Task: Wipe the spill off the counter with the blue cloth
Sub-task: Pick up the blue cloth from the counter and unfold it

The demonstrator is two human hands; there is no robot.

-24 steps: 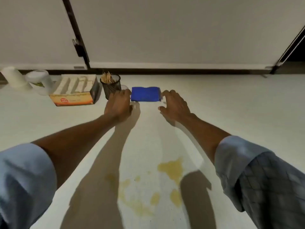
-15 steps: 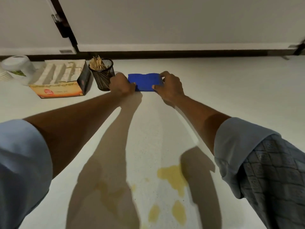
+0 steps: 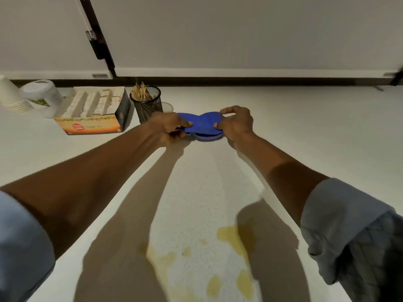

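Note:
The folded blue cloth is raised slightly off the white counter at the far middle, bowed between both hands. My left hand pinches its left edge and my right hand grips its right edge. A yellow spill lies in several patches on the counter close to me, partly under my arms' shadows.
A black mesh cup of toothpicks stands just left of my left hand. An open cardboard box, a white tub and stacked paper cups sit at the far left. White cabinet doors rise behind the counter.
Both hands reached the cloth lying flat, closed on its two ends and lifted it a little, so it now bows in the middle.

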